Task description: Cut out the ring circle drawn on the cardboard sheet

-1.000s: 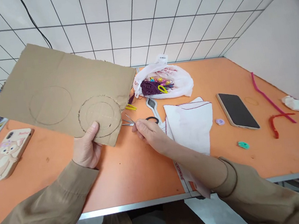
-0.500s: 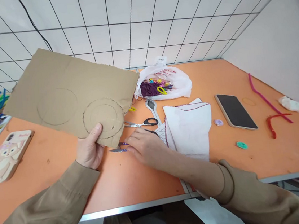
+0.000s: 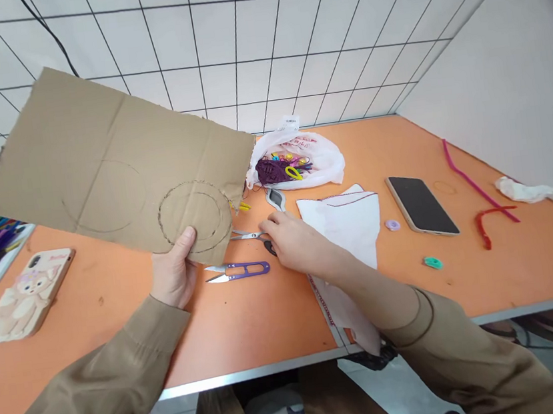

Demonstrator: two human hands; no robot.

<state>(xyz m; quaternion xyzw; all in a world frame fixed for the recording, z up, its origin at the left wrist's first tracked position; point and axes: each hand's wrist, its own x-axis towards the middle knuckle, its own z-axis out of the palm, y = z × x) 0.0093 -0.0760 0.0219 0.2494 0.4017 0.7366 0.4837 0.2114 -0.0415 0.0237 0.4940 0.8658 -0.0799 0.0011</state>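
My left hand (image 3: 174,276) grips the lower edge of a brown cardboard sheet (image 3: 90,129), thumb on its face, and holds it tilted above the table. Circles are drawn on the sheet; the right-hand one has a second ring inside it and a rough, dark outline. My right hand (image 3: 295,241) is closed over the black handles of a pair of scissors (image 3: 250,236), whose blades point left toward the cardboard. Part of the handles is hidden by my fingers. Purple thread snips (image 3: 247,270) lie on the table just below, untouched.
Behind my right hand sits a white plastic bag (image 3: 324,161) with purple yarn (image 3: 272,170). White cloth (image 3: 342,226) lies beside my right forearm. Further right are a phone (image 3: 422,206), buttons and pipe cleaners (image 3: 477,179). A cartoon phone case (image 3: 29,291) lies left.
My right hand has left the purple thread snips on the table and moved up and right onto the scissors. The left hand still holds the cardboard, now tilted slightly differently.
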